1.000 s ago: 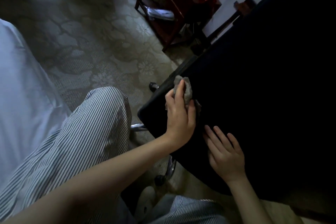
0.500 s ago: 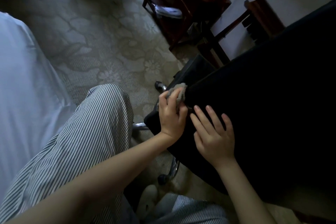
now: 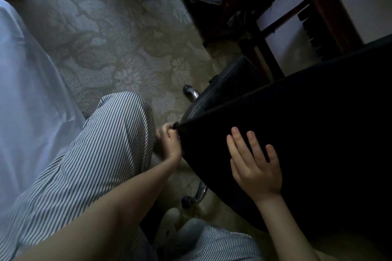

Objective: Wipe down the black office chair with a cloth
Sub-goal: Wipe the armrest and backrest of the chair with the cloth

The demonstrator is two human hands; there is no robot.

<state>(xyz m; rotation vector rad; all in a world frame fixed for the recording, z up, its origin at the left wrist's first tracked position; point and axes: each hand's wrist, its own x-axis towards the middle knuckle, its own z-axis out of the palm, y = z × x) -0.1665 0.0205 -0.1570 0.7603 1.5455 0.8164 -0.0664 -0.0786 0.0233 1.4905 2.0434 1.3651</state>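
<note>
A person in striped trousers (image 3: pixel 89 154) crouches or sits beside a black office chair (image 3: pixel 297 133), seen from above in dim light. The chair's broad dark panel fills the right half of the view and lies to the right of and ahead of both hands, its long edge running on a slant from a lower-left corner up toward the upper right. That corner is the point everything turns on: the left hand (image 3: pixel 169 142) is closed around it, fingers curled over the edge, pressed right against the fabric. The cloth is not clearly visible; it is probably bunched inside that fist, but in this light I cannot tell. The right hand (image 3: pixel 254 167) lies flat and open on the panel's face, fingers spread and pointing up the slope, just beside the lower edge and near the left hand without touching it. It seems to be steadying the chair. The left hand is the nearer one to the corner and to both edges that meet there, so any next wipe would most naturally run from it, either up the long edge or down the lower one. Beneath the panel, a chrome leg with a castor (image 3: pixel 191 199) rests on a patterned carpet (image 3: pixel 110 44). White bedding (image 3: pixel 27 91) lies at far left, and dark wooden furniture (image 3: pixel 222 2) stands beyond the chair.
</note>
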